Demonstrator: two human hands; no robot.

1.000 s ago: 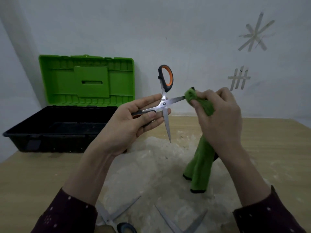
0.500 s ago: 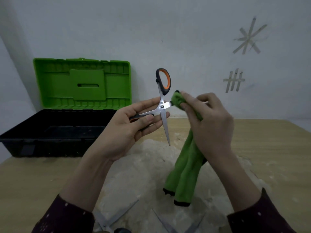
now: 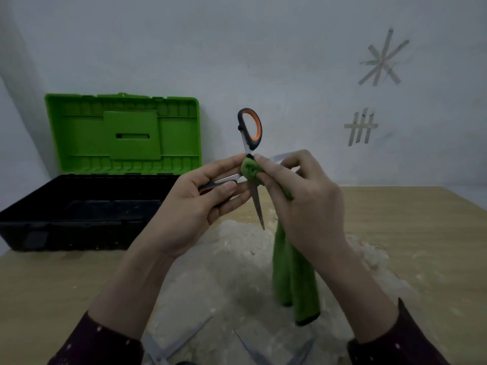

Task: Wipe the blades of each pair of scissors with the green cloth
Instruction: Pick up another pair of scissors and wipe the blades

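Green cloth (image 3: 292, 272) hangs from the right hand (image 3: 303, 201), its bunched top pinched round a blade at the pivot of the open scissors (image 3: 256, 200), above the table (image 3: 395, 219); the left hand (image 3: 189, 209) grips one handle. Judged mid-wipe: next, the pinch should slide out to the tip.
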